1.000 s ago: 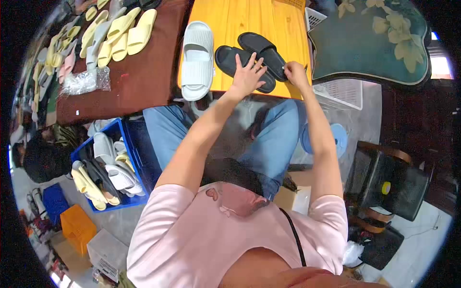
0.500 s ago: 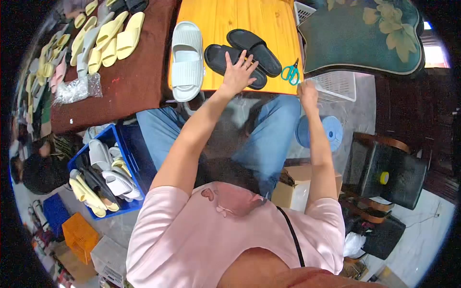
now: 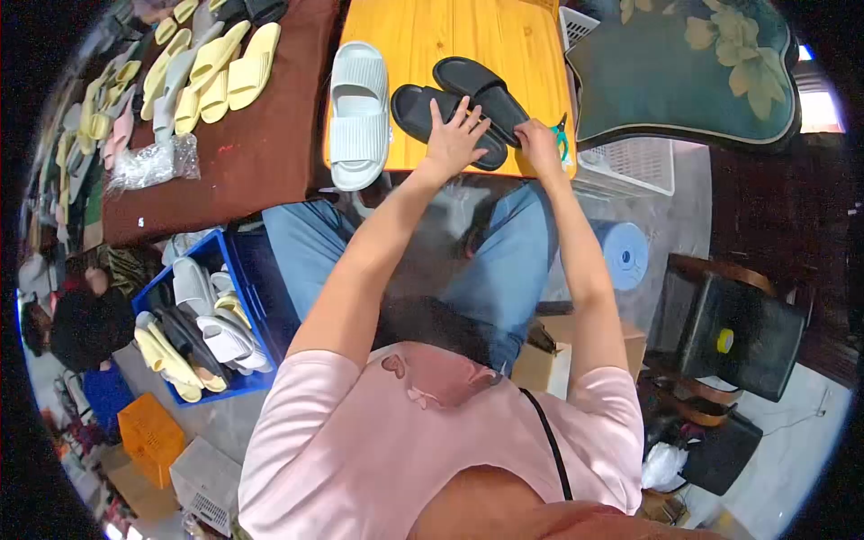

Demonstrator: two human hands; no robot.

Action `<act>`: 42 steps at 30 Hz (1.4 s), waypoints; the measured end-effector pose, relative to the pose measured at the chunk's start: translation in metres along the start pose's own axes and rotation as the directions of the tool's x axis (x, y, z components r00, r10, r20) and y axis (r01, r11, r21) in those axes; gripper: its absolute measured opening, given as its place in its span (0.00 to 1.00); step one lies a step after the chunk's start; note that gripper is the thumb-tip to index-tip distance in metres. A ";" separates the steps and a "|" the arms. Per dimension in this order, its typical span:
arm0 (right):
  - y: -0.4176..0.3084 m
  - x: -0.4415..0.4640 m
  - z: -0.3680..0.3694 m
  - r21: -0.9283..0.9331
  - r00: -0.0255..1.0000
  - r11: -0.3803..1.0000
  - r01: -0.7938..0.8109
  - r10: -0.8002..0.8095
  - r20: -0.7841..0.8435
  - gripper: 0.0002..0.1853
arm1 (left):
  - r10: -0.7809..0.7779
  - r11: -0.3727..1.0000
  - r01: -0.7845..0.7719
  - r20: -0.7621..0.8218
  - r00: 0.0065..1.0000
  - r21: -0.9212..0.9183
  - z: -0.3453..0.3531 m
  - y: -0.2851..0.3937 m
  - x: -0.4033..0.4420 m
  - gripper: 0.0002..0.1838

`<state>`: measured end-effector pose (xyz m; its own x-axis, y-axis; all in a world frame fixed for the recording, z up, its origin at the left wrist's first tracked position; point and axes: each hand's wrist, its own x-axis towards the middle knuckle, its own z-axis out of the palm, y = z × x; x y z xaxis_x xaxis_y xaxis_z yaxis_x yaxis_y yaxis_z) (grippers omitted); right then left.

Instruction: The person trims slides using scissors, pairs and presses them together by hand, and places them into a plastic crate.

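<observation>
Since half a second ago, the right hand (image 3: 540,147) has moved from the near right corner of the yellow wood-grained bench (image 3: 414,27) to the near end of one black, broad-strapped slipper (image 3: 484,88), fingertips pinched; whether they grip anything is hidden. The left hand (image 3: 455,139) rests spread, grasping nothing, on the second black slipper (image 3: 414,109). Both slippers lie on the bench. The step seems to be fingertip work at that end; the next move probably calls for a steady left palm.

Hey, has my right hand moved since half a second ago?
Yes. Your right hand has moved left and forward, from the yellow tabletop's near right corner to the heel of the farther black slipper.
</observation>
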<state>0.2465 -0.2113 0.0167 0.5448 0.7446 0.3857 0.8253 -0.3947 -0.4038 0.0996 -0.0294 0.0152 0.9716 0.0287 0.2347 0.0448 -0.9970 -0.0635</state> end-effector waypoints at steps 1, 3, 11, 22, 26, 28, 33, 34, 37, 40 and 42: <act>-0.003 0.006 0.000 -0.007 1.000 1.000 -0.005 0.006 0.027 0.06 | 0.000 1.000 0.000 0.006 1.000 0.020 0.001 0.001 0.000 0.35; -0.002 0.013 -0.003 -0.078 0.994 0.997 0.024 -0.015 0.111 0.08 | -0.001 1.000 0.000 0.022 1.000 0.021 0.002 0.000 0.000 0.35; 0.016 0.038 -0.009 -0.084 0.914 0.973 0.215 -0.170 0.369 0.04 | -0.013 1.000 0.013 0.017 1.000 -0.005 0.001 0.001 0.001 0.36; 0.018 0.038 -0.017 0.087 0.949 0.995 -0.048 0.018 0.313 0.05 | -0.009 1.000 0.009 0.029 1.000 -0.017 0.001 0.000 0.000 0.36; 0.016 0.038 -0.012 0.000 0.948 0.996 0.090 -0.085 0.306 0.05 | -0.003 1.000 0.003 0.032 0.999 -0.016 0.001 0.000 0.001 0.36; 0.015 0.040 -0.007 -0.106 0.925 0.977 0.184 -0.136 0.354 0.04 | -0.006 0.999 0.005 -0.018 1.000 -0.037 0.005 0.000 0.001 0.36; 0.002 0.044 -0.003 -0.225 0.910 0.943 0.243 -0.142 0.389 0.02 | -0.009 0.999 0.005 -0.064 0.998 -0.054 0.007 0.000 0.000 0.35; -0.003 0.042 -0.004 -0.226 0.923 0.946 0.231 -0.139 0.360 0.02 | -0.009 0.998 0.005 -0.069 0.998 -0.061 0.007 0.000 0.000 0.35; 0.005 0.036 0.004 -0.235 0.969 0.963 0.129 -0.072 0.236 0.04 | -0.011 0.997 0.004 -0.098 0.995 -0.071 0.007 0.000 0.000 0.35; 0.008 0.039 0.010 -0.028 0.996 0.996 -0.082 0.082 0.022 0.07 | -0.008 0.994 -0.002 -0.095 0.995 -0.110 -0.001 -0.001 -0.002 0.35; 0.002 0.054 0.018 0.204 0.922 0.905 -0.373 0.386 -0.030 0.13 | -0.050 0.976 0.018 -0.139 0.989 -0.218 -0.010 -0.005 -0.003 0.36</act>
<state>0.2746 -0.1619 0.0217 0.8257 0.5174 0.2248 0.5137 -0.5248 -0.6788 0.0941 -0.0254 0.0240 0.9264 0.0679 0.3703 0.0109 -0.9880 0.1539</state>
